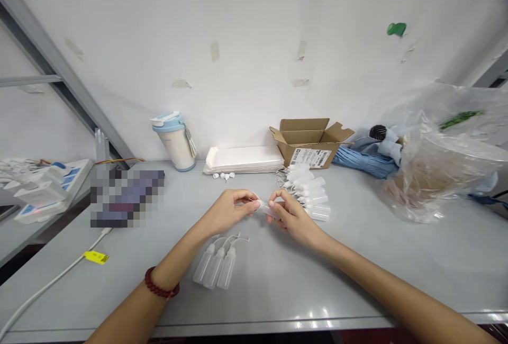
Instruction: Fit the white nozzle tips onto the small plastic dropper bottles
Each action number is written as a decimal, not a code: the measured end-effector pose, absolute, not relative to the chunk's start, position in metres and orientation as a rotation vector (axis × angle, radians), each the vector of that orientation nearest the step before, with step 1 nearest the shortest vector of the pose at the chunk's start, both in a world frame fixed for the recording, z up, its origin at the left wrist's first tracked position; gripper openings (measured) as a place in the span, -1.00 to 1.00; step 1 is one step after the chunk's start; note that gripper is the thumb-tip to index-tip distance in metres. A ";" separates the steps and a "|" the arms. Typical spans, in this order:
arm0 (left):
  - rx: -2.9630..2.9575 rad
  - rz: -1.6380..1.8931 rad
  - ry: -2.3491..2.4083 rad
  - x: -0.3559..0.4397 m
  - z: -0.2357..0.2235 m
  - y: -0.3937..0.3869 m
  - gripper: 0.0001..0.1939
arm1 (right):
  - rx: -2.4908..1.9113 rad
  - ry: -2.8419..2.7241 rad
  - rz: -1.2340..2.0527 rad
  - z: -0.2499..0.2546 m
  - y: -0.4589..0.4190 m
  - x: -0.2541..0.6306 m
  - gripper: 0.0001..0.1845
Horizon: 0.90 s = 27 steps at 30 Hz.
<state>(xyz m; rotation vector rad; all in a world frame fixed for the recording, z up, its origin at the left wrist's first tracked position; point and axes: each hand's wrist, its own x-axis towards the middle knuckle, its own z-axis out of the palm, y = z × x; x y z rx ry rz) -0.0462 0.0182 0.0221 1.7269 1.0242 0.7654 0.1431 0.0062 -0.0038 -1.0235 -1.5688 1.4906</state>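
Observation:
Over the middle of the grey table, both hands meet at one small translucent squeeze bottle [270, 209]. My left hand [232, 210] is closed in a pinch on its white cap end; the fingertips hide most of the cap. Around the bottle's body, my right hand [291, 216] is closed with thumb and fingers. Three like bottles [215, 268] with thin curved tubes on their caps lie side by side below my left hand. A pile of more such bottles [311, 193] lies just behind and right of my right hand. Several small white caps [226, 175] sit farther back.
At the back stand a cream tumbler with blue lid [175, 143], a stack of white flat packs [246, 159] and an open cardboard box [307, 145]. Blue cloth [363, 159] and a clear plastic bag [428, 174] are right. A phone [133, 198], cable [59, 271] and power strip [55, 190] are left.

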 end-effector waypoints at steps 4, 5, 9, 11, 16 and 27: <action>1.669 0.709 1.078 -0.046 0.018 0.020 -0.68 | -1.030 -1.610 1.451 -0.004 0.007 0.143 -0.67; 1.653 0.721 1.092 -0.046 0.018 0.020 -0.67 | -1.041 -1.641 1.399 -0.005 0.007 0.144 -0.68; 1.562 0.791 1.140 -0.046 0.016 0.023 -0.62 | -1.128 -1.805 1.000 -0.006 0.007 0.145 -0.74; 1.526 0.760 1.137 -0.046 0.016 0.023 -0.58 | -1.130 -1.860 0.834 -0.007 0.007 0.145 -0.78; 1.557 0.676 1.103 -0.045 0.016 0.020 -0.57 | -1.080 -1.919 0.651 -0.007 0.005 0.144 -0.79; 1.539 0.757 1.056 -0.041 0.018 0.019 -0.58 | -1.126 -1.804 0.733 0.000 0.005 0.145 -0.76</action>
